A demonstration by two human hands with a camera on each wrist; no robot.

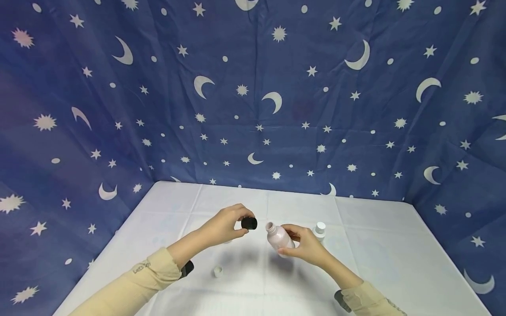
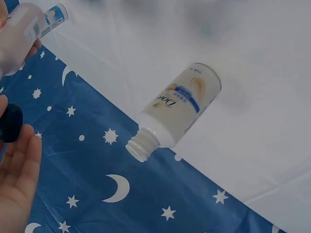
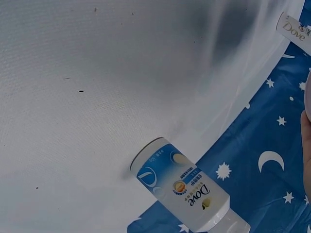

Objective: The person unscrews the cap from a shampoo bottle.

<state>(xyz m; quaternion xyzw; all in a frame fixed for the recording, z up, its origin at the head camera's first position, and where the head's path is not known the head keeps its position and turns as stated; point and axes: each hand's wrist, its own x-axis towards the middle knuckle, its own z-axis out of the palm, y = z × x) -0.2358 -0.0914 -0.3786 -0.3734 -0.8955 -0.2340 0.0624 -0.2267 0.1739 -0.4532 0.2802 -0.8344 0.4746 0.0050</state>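
Observation:
My left hand (image 1: 225, 226) pinches a black cap (image 1: 249, 223) between thumb and fingers, above the table. Facing it, my right hand (image 1: 306, 245) grips a pale pink bottle (image 1: 278, 237) round its body. The bottle is uncapped and tilted, its open neck leaning toward the black cap, with a gap between them. In the left wrist view, the cap (image 2: 10, 124) sits at the fingertips and the pink bottle (image 2: 20, 36) is at the upper left. The right wrist view catches only an edge of the right hand (image 3: 307, 150).
Behind my right hand stands a capped white Dove bottle (image 1: 319, 231). An uncapped Dove bottle (image 2: 180, 104) stands near my left hand, mostly hidden by it in the head view. A small white cap (image 1: 218, 271) lies on the white-covered table (image 1: 387, 254). Starry blue cloth (image 1: 253, 109) surrounds the table.

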